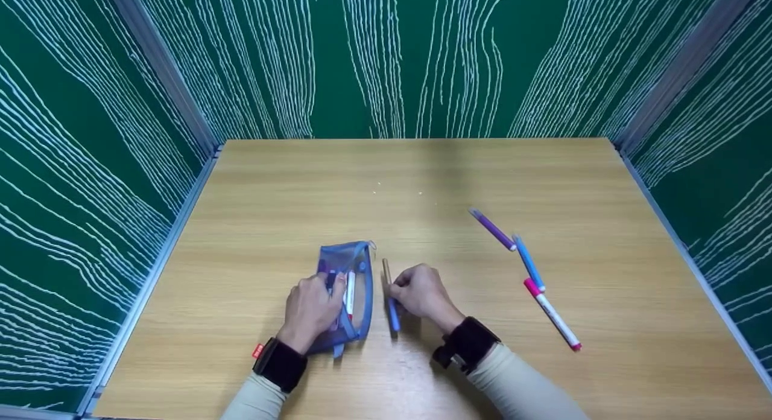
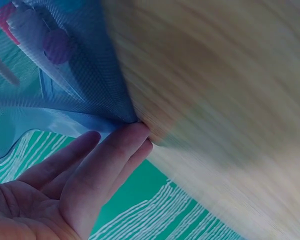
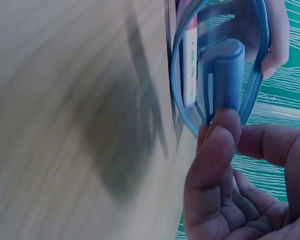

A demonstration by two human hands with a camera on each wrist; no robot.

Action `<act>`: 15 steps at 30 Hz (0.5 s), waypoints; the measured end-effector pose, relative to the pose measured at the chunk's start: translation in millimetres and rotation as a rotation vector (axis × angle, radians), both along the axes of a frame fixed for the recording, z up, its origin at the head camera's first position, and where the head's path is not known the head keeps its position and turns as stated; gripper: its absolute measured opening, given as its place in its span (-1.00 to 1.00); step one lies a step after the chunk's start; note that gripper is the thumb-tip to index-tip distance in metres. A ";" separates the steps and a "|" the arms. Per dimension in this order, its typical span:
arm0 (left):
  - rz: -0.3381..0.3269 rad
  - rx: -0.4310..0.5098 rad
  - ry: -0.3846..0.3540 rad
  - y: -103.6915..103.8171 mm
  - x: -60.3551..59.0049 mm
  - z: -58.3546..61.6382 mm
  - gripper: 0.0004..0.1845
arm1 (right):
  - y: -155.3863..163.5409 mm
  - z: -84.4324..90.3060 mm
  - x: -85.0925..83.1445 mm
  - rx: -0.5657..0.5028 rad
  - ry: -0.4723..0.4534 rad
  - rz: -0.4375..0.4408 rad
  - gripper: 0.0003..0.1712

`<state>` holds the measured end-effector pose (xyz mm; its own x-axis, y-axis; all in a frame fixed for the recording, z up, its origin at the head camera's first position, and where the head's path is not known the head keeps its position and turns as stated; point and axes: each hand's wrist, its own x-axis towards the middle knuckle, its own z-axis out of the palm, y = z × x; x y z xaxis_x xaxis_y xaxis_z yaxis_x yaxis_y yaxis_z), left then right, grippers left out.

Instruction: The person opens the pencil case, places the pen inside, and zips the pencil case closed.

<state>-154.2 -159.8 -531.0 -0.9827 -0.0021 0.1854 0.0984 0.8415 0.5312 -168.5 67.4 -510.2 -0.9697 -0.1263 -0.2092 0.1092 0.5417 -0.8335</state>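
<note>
A blue mesh pencil case [image 1: 342, 251] lies on the table with its zip side open toward the right. My left hand [image 1: 312, 305] grips it, thumb over the upper side; in the left wrist view the fingertips [image 2: 132, 132] meet its lower edge. Through the mesh show a white marker [image 1: 350, 293] with a red end and several other pens. Just right of the case, my right hand [image 1: 422, 292] pinches a blue pen [image 1: 394, 316] between thumb and fingers. In the right wrist view, the pen's blue end [image 3: 227, 75] points at the opening, overlapping it.
To the right on the wooden table [image 1: 289, 184] lie a purple pen [image 1: 493, 230], a light blue pen [image 1: 529, 263] and a white marker with a pink cap [image 1: 556, 317]. Tiny white specks dot the far middle. Green panels [image 1: 543, 58] with white lines enclose the back and sides.
</note>
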 end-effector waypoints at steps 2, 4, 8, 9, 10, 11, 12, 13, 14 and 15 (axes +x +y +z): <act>0.002 0.001 -0.007 0.1 0.0 0.3 -0.48 | -4.5 0.1 -0.4 -0.015 -0.011 0.008 -0.88; 0.003 0.002 -0.013 0.3 0.0 0.7 -0.47 | -8.7 0.6 -0.9 -0.024 -0.019 0.015 -0.88; 0.008 0.011 -0.033 1.1 0.2 1.9 -0.45 | -16.6 0.5 -2.6 -0.036 -0.025 0.022 -0.87; 0.010 0.013 -0.038 1.4 0.1 2.2 -0.44 | -18.5 0.2 -3.1 -0.037 -0.025 0.022 -0.86; 0.012 0.012 -0.044 1.4 0.0 2.1 -0.44 | -20.4 0.1 -3.6 -0.040 -0.029 0.023 -0.86; 0.012 0.011 -0.051 1.4 0.1 2.3 -0.43 | -22.4 -0.2 -4.3 -0.044 -0.034 0.024 -0.86; 0.011 0.010 -0.054 1.3 0.2 2.3 -0.43 | -24.4 -0.4 -5.0 -0.048 -0.037 0.025 -0.85; 0.009 0.006 -0.056 1.4 0.2 2.3 -0.42 | -26.4 -0.2 -5.5 -0.054 -0.043 0.025 -0.85; 0.009 0.002 -0.060 1.2 0.1 1.9 -0.41 | -28.3 0.0 -6.0 -0.063 -0.053 0.024 -0.85; 0.008 -0.002 -0.061 1.1 0.0 1.8 -0.40 | -30.4 0.3 -6.5 -0.073 -0.064 0.023 -0.85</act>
